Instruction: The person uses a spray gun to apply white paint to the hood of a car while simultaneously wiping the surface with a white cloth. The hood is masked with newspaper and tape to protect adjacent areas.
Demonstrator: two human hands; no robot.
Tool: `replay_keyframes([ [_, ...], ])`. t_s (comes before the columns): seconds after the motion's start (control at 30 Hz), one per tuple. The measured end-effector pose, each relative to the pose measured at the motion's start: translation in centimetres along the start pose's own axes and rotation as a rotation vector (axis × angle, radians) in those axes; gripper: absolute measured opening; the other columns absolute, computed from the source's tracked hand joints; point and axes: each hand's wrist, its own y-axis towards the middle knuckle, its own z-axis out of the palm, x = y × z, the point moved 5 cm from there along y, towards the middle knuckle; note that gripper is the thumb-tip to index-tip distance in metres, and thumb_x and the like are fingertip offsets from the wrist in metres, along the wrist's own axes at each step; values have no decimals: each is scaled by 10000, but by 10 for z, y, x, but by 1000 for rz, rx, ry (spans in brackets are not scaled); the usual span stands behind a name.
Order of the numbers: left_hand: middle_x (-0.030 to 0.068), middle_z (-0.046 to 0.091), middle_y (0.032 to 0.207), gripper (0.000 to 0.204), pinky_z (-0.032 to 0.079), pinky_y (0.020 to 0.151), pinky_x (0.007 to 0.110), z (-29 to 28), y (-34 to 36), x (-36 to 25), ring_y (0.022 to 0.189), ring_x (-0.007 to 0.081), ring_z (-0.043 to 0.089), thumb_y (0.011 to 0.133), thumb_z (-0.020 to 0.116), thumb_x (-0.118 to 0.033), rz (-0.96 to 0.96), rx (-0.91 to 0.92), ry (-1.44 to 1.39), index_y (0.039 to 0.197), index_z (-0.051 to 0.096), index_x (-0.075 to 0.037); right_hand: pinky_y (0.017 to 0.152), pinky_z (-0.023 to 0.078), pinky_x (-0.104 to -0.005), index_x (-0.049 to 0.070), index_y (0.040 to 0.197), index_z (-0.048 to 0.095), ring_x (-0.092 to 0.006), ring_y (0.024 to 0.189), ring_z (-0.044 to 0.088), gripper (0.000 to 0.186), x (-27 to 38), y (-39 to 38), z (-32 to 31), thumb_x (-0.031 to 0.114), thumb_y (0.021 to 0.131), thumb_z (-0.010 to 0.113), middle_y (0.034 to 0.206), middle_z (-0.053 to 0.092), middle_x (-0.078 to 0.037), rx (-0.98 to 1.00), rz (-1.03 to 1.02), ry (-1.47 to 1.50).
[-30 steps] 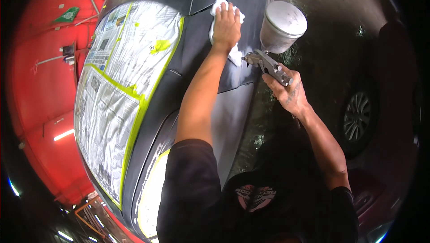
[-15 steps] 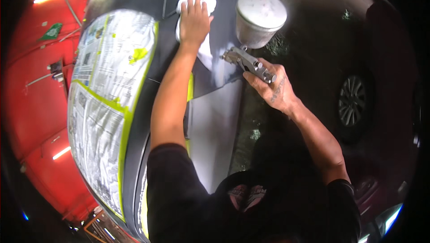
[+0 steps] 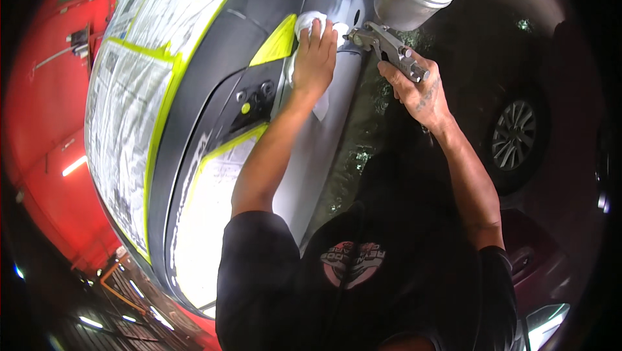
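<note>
My left hand point(image 3: 315, 66) presses a bunched white cloth point(image 3: 310, 22) against the dark grey car body point(image 3: 269, 4), its fingers stretched over the cloth. A loose end of the cloth hangs below the palm. In my right hand point(image 3: 422, 95) is a metal spray gun point(image 3: 389, 45) with a round, pale cup point(image 3: 407, 9) on top. The gun's nozzle points left, close beside the cloth and the panel. Right of the cloth, a light patch marks the grey panel, next to a small dark hole. My trigger finger is partly hidden behind the gun.
Paper edged with yellow-green tape masks the glass point(image 3: 126, 137) on the left. A yellow-green taped patch point(image 3: 277, 41) and a bright masked window point(image 3: 217, 202) lie left of my left arm. A dark red car with a spoked wheel point(image 3: 514, 134) stands at right, beyond the dark floor point(image 3: 353, 169).
My left hand and the cloth have moved along the body toward me, down to the taped patch. The spray gun has come along, now closer to the cloth. The view has shifted too.
</note>
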Motion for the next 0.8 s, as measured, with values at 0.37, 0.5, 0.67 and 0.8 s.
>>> replay_keyframes([
  [0.37,189,419,1640,570,295,1222,595,-34,-183,-39,1518,457,359,925,567,-87,-309,33,-166,1490,552,-24,688,509,-410,-52,1123,674,-287,656,595,277,-23,-80,64,152,938,652,769,660,-192,73,-92,-58],
  [0.5,192,395,1665,560,273,1255,565,-39,-182,-34,1534,451,339,985,509,-132,-232,148,-81,1534,514,-21,700,505,-410,-55,1126,669,-267,668,595,296,-23,-105,74,175,940,675,769,657,-195,94,-40,-17],
  [0.67,214,523,1533,463,321,1243,527,-39,-100,18,1474,396,441,981,509,-110,16,-63,-38,1417,570,34,695,502,-401,-41,1132,672,-222,676,589,311,-9,-119,85,212,951,691,759,652,-173,91,-43,-42],
  [0.8,176,573,1491,454,317,1250,509,-51,-108,36,1466,345,453,980,520,-119,71,-13,80,1394,591,52,686,493,-391,-27,1129,682,-198,671,549,295,7,-129,86,215,962,694,745,646,-134,81,-71,-69],
])
